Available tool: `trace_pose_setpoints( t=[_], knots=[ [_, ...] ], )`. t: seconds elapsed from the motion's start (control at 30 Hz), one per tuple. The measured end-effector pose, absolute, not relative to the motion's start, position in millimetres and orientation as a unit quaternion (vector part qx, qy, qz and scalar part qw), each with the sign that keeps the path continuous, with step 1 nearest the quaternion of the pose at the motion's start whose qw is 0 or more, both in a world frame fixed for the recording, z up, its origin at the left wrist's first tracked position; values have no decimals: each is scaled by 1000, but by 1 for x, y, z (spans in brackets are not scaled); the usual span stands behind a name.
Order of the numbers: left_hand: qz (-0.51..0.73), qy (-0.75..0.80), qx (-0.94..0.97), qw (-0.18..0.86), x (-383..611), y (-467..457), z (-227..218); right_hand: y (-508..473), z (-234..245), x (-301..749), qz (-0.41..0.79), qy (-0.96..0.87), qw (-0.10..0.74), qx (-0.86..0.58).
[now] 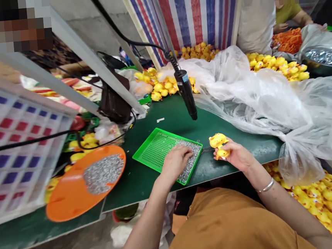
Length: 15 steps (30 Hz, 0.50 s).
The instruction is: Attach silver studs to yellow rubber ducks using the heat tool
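My right hand is closed round a yellow toy duck, held just above the table's front edge. To its left, my left hand reaches into a green perforated tray. Its fingers are drawn together over small silver metal pieces heaped at the tray's right end. Whatever lies between those fingertips is hidden. A black electric screwdriver hangs tip down from a coiled cord, behind and between both hands, touched by neither.
An orange dish with more silver pieces lies left on the green table. Clear plastic sheeting covers the right side. Yellow ducks fill a container at lower right; others are piled behind. A person sits far right.
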<state>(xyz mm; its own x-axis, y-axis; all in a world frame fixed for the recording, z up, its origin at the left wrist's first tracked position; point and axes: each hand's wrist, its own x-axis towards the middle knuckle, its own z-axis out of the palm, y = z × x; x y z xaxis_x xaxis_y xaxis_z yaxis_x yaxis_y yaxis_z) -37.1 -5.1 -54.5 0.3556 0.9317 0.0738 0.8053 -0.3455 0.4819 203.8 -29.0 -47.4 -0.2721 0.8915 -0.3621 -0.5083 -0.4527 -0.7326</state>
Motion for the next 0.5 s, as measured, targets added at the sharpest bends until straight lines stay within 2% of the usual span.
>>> trace_pose_setpoints(
  t=[0.23,0.5],
  knots=[
    [281,560,746,226,-30,-2,-49,-33,-45,206,759,-262,449,-390],
    [200,558,791,154,-30,-6,-64,-37,-53,206,770,-226,438,-405]
  ],
)
